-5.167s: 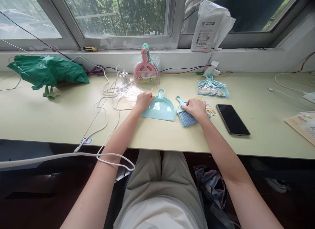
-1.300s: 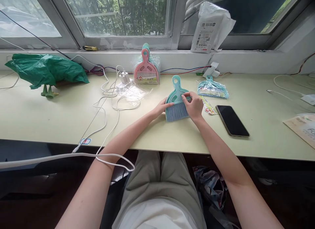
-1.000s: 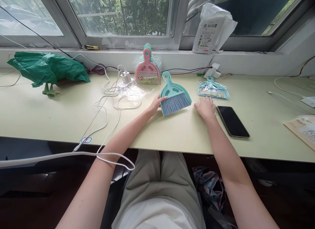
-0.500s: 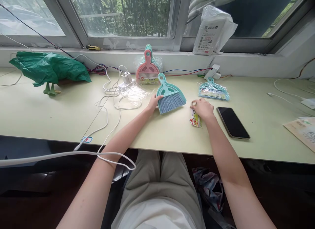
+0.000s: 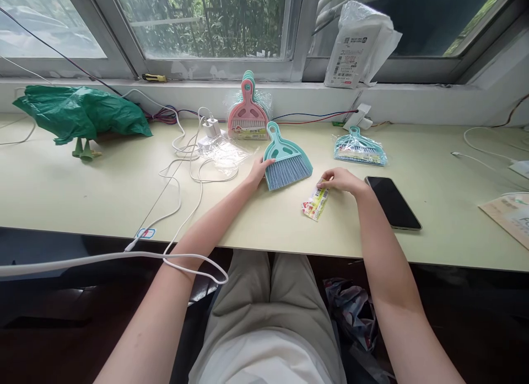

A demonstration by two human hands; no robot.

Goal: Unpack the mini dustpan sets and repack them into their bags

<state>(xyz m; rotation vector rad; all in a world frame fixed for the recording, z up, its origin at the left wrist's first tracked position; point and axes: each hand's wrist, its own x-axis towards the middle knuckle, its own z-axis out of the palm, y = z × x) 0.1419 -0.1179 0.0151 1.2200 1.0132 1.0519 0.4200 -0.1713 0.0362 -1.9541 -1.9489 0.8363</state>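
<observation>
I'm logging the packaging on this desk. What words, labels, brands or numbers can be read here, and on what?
No text can be read word for word.
White parcel on the sill: shipping label with barcode, print too small.
Paper label at the right hand: colourful print, blurred.
Pink dustpan pack: label strip, unreadable.
Brown package at right edge: large letters cut off, unclear.
Phone: dark screen.

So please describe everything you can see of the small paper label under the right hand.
The paper label is a narrow printed strip, white and yellow-green with red pictures and small text too fine to read. It looks like thin glossy card. It lies flat on the pale tabletop, set at a slant, in front of the teal dustpan with its brush and left of the black phone. The right hand pinches its far end with the fingertips; nothing else touches it.
</observation>
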